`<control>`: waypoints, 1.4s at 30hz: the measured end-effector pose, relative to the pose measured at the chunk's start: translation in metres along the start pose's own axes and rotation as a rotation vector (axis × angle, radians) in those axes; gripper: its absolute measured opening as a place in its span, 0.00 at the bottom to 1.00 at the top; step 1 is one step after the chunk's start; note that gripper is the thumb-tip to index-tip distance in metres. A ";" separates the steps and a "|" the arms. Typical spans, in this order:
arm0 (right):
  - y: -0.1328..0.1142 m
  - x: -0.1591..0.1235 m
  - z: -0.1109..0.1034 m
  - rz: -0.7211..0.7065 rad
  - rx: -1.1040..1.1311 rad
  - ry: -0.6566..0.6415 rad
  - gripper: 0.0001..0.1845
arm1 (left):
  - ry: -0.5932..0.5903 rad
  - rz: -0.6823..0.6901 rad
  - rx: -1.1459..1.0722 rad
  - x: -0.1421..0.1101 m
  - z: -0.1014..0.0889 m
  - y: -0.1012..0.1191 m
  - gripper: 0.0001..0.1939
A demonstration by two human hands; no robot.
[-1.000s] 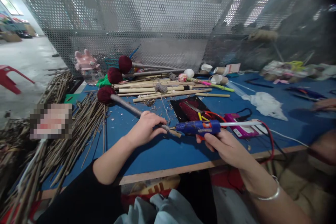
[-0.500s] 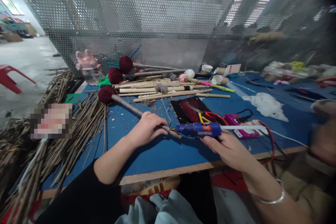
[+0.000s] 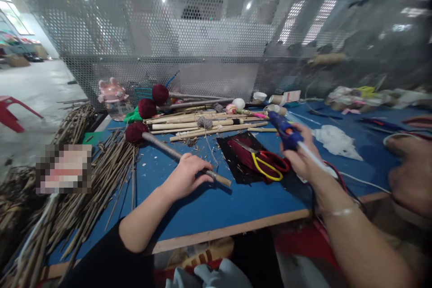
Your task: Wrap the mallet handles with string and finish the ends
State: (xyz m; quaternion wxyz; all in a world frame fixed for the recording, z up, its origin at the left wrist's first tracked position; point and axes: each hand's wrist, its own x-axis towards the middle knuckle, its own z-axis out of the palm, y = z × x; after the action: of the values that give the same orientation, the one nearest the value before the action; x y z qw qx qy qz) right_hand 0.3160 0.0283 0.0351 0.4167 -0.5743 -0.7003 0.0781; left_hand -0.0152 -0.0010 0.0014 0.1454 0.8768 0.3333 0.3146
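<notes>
Your left hand [image 3: 190, 172] closes around a gray-wrapped stick [image 3: 162, 145] above the middle of the blue worktop [image 3: 199, 216], its maroon ball [image 3: 136, 133] toward the left edge and its bare end angled toward the front edge. Your right hand [image 3: 299, 165] is clamped on a blue glue gun [image 3: 289, 137] near the right side, the nozzle aimed toward the back edge, well apart from the stick. Between your hands, yellow-and-red scissors [image 3: 257, 154] lie across a black cloth [image 3: 232, 171]. Twigs [image 3: 101, 180] crowd the left edge; pale canes [image 3: 189, 124] and a gray yarn ball [image 3: 204, 122] lie toward the back edge. A pink jar [image 3: 113, 93] stands at the back left corner. Toward the right edge lies a white plastic bag [image 3: 337, 141], near another person's blurred hand [image 3: 411, 182].
</notes>
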 end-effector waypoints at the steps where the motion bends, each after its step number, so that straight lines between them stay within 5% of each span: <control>1: 0.010 0.014 0.006 0.006 -0.046 0.023 0.37 | 0.000 -0.002 0.004 0.000 0.000 0.001 0.12; 7: 0.054 0.064 0.038 0.131 -0.680 -0.267 0.45 | 0.018 0.000 0.004 0.000 -0.002 0.003 0.11; 14: 0.066 0.080 0.044 0.102 -0.843 -0.369 0.45 | -0.001 -0.014 -0.005 0.000 -0.001 0.002 0.10; 18: 0.047 0.084 0.037 0.171 -0.857 -0.398 0.43 | 0.007 -0.011 -0.011 -0.001 0.000 0.001 0.11; 22: -0.013 0.061 0.051 -0.143 -0.397 -0.345 0.40 | -0.006 -0.002 -0.007 -0.001 0.000 -0.001 0.12; 25: -0.062 0.032 0.081 -0.291 0.336 -0.596 0.31 | -0.010 0.005 -0.003 0.000 -0.001 -0.002 0.12; 28: -0.090 0.010 0.116 -0.168 0.821 -0.821 0.27 | 0.016 0.013 -0.002 -0.001 -0.002 -0.002 0.11; 33: -0.088 0.011 0.136 -0.053 0.755 -0.984 0.33 | 0.031 0.036 0.009 -0.002 -0.003 -0.002 0.11; 38: -0.077 0.027 0.111 -0.089 0.640 -1.019 0.29 | 0.001 0.037 0.006 -0.001 -0.005 0.000 0.12; 42: -0.073 0.027 0.097 -0.068 0.717 -0.923 0.22 | 0.026 -0.002 0.016 0.000 -0.007 0.003 0.18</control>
State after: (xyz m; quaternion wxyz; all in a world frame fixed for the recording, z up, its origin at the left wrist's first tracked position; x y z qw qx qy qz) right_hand 0.1969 0.0630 0.0296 0.2391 -0.2814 -0.7572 0.5387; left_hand -0.0180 -0.0028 0.0078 0.1345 0.8734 0.3387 0.3231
